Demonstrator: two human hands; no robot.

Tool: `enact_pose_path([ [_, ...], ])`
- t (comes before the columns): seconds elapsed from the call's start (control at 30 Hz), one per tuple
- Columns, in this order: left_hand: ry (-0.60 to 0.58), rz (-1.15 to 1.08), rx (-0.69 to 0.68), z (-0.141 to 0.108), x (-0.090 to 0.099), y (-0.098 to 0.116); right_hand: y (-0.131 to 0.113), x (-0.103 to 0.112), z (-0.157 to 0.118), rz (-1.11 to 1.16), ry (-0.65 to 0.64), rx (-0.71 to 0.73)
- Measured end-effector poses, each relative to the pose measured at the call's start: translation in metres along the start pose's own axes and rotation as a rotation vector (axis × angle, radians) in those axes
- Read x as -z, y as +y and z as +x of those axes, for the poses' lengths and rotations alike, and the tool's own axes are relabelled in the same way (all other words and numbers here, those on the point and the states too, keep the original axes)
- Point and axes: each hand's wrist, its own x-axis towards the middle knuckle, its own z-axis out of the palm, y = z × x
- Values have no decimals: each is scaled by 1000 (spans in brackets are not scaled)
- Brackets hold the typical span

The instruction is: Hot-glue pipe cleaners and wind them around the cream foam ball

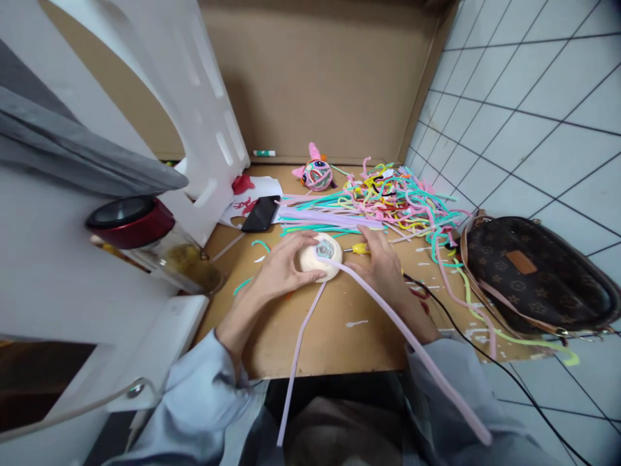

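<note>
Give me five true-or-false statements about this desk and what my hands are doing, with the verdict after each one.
1. The left hand holds the cream ball. True.
2. The right hand holds a red-handled tool. False: the right hand holds a yellow-handled tool.
3. The dark phone lies left of the tangled pipe cleaners. True.
4. The bottle's lid is green. False: the bottle's lid is red and black.
5. The brown patterned bag is on the right. True.
</note>
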Motion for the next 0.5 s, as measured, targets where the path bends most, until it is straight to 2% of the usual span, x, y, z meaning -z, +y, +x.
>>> enact_pose_path([
  [0.1,-2,-20,-10,1,0,1,-22,-5,-3,251,3,182],
  [0.2,5,-43,-25,1,0,1,-38,-8,1,441,34,244],
  [0.33,10,-48,-36,1,-1,0,-43,-10,14,553,65,193],
  [0.5,4,-73,-27,1,-2,-1,-31,-16,19,645,61,16],
])
